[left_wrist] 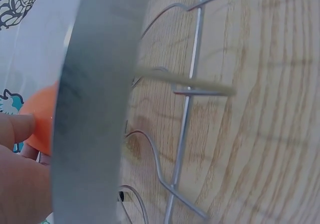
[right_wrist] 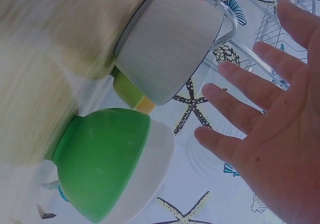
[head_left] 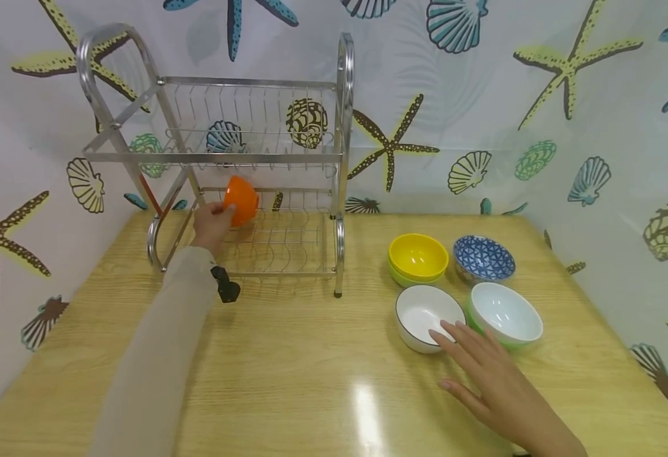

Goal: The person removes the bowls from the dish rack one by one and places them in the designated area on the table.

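My left hand [head_left: 213, 223] grips an orange bowl [head_left: 241, 202] by its edge, inside the lower tier of a metal dish rack [head_left: 277, 275]. The bowl stands tilted on its side over the rack's wires. In the left wrist view a rack bar hides much of the orange bowl [left_wrist: 42, 116]. With fingers spread, my right hand [head_left: 496, 387] hovers near a white bowl [head_left: 420, 320] with a dark rim, holding nothing. Next to it stands a white bowl with a green outside [head_left: 508, 311], whose green side [right_wrist: 107, 149] shows in the right wrist view.
Behind the white bowl, a yellow bowl [head_left: 418, 256] is stacked in a light green one [head_left: 411, 279]. A blue-and-white patterned bowl [head_left: 484, 257] leans at the back right. The rack's upper tier [head_left: 214, 157] overhangs my left hand. A printed curtain [head_left: 482, 82] encloses the wooden table [head_left: 288, 355].
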`<state>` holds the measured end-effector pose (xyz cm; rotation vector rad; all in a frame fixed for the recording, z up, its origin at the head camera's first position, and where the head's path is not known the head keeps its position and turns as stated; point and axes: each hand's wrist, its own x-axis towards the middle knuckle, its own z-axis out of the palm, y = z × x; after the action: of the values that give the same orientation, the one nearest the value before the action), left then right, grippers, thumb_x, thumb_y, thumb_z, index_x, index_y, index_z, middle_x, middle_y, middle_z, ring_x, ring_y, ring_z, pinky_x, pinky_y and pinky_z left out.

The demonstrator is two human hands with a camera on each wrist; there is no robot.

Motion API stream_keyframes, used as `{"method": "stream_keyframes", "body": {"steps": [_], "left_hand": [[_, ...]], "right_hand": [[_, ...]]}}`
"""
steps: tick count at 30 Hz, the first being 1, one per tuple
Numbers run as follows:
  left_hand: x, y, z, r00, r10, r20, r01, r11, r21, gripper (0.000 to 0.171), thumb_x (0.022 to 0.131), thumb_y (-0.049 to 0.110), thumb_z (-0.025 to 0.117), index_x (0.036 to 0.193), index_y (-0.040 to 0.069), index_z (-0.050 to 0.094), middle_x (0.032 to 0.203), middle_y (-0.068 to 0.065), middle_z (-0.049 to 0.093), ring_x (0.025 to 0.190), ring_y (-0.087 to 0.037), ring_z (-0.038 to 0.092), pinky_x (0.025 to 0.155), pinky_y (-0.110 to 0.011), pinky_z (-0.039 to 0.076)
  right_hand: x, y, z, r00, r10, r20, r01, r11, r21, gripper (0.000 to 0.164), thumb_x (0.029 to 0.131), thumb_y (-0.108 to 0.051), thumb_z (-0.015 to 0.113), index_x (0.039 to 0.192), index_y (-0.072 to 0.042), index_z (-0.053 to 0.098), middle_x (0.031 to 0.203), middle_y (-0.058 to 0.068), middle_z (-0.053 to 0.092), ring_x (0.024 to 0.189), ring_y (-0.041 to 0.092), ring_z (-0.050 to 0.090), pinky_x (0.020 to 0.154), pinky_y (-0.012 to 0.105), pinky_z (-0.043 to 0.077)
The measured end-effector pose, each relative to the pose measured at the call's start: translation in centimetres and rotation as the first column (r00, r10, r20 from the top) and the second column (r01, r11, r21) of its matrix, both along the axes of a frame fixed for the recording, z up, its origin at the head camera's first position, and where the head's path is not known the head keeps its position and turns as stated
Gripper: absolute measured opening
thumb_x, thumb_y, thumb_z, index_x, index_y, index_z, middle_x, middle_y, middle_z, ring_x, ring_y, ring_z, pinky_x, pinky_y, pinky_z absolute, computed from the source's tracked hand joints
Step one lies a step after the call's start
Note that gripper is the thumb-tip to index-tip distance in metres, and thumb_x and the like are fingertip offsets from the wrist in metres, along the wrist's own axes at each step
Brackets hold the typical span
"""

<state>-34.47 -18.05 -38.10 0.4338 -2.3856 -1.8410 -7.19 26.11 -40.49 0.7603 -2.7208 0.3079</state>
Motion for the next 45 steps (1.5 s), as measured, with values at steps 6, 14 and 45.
{"method": "stream_keyframes", "body": {"steps": [6,14,45], "left_hand": [[0.0,-0.2,0.0,1.0,0.005,0.005,-0.005,1.0,0.001,0.045,0.103,0.025,0.043,0.138,-0.003,0.045,0.141,-0.018,0.045,0.128,-0.03,0.046,0.106,-0.037,0.042],[0.2,-0.8,-0.2,0.999,-0.034,0.011,0.034,0.997,-0.062,0.044,0.103,0.025,0.042,0.137,-0.004,0.046,0.139,-0.02,0.046,0.125,-0.032,0.047,0.106,-0.04,0.042],[3.5,1.0,2.7,0.987,-0.153,-0.056,0.158,0.983,0.089,0.044,0.103,0.021,0.044,0.136,-0.007,0.042,0.14,-0.022,0.042,0.128,-0.031,0.046,0.103,-0.033,0.045]], "right_hand": [[0.1,-0.1,-0.1,1.0,-0.009,0.008,0.009,1.0,-0.009,0.069,0.087,-0.034,0.07,0.148,-0.024,0.038,0.15,0.004,0.039,0.135,0.028,0.038,0.12,0.043,0.011],[0.2,-0.4,-0.2,1.0,-0.009,0.011,0.009,1.0,-0.017,0.069,0.087,-0.036,0.069,0.148,-0.025,0.037,0.15,0.004,0.039,0.134,0.03,0.039,0.121,0.039,0.008],[0.0,-0.2,0.1,1.0,0.018,-0.002,-0.018,1.0,-0.024,0.07,0.087,-0.034,0.07,0.148,-0.025,0.037,0.15,0.005,0.04,0.135,0.032,0.037,0.12,0.041,0.01]]}}
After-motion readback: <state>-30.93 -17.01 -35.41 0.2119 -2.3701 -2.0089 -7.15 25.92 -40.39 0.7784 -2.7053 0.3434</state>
